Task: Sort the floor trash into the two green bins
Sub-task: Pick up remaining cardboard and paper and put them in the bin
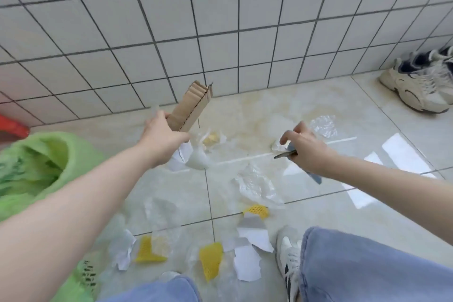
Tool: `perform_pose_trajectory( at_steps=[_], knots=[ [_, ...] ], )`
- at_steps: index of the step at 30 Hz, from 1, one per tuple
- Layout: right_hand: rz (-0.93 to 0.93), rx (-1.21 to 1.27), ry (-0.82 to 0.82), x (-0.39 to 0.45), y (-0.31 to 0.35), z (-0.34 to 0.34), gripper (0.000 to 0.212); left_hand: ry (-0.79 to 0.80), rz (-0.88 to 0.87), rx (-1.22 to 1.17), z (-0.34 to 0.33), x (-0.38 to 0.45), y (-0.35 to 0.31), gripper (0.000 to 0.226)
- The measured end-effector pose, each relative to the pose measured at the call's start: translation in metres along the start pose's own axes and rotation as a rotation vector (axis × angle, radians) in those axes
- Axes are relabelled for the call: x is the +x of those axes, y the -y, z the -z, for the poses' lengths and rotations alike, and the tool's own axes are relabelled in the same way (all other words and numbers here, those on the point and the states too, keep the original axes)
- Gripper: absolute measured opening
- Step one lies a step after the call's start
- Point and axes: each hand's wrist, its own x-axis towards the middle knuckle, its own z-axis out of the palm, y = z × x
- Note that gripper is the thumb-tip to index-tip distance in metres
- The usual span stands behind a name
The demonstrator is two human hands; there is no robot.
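You are crouching over a pale tiled floor that is meeting a white tiled wall. The biggest thing beside you is the green bin at your left, lined with a green bag and standing open; a second green bin is only showing as a blurred edge at the bottom left. A pair of worn sneakers is sitting by the wall at the far right.

Your left hand is gripping a strip of brown cardboard, fingers curled round its lower end, and holding it tilted up off the floor, toward the wall. Your right hand is pinching a thin grey scrap between thumb and fingers, just above the floor, with the other fingers loosely curled.

The rest of the trash is lying scattered between your arms and knees: crumpled clear plastic in the middle, torn white paper near your right shoe, and three small yellow foam nets. Another bit of clear plastic is lying just beyond your right hand.
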Motion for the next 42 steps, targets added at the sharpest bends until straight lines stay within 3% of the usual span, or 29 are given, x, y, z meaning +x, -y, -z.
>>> perform_pose_trajectory(
  at_steps=[6, 13, 24, 31, 37, 42],
  knots=[
    [0.188, 0.004, -0.012, 0.002, 0.119, 0.072, 0.022, -0.026, 0.070, -0.107, 0.101, -0.046, 0.015, 0.054],
    [0.365, 0.089, 0.098, -0.016, 0.244, 0.084, 0.026, -0.102, 0.139, -0.176, 0.185, -0.093, 0.064, 0.055],
    [0.464, 0.247, 0.238, -0.027, 0.372, 0.002, 0.020, -0.199, 0.324, -0.160, 0.240, -0.147, 0.193, 0.068],
    [0.503, 0.304, 0.384, -0.036, 0.436, -0.061, 0.031, -0.260, 0.468, -0.248, 0.253, -0.170, 0.277, 0.061],
    [0.498, 0.572, 0.480, -0.042, 0.474, -0.095, 0.034, -0.490, 0.485, -0.262, 0.254, -0.188, 0.321, 0.057],
    [0.483, 0.728, 0.392, -0.046, 0.497, -0.114, 0.033, -0.689, 0.567, -0.405, 0.245, -0.216, 0.344, 0.049]
  ],
)
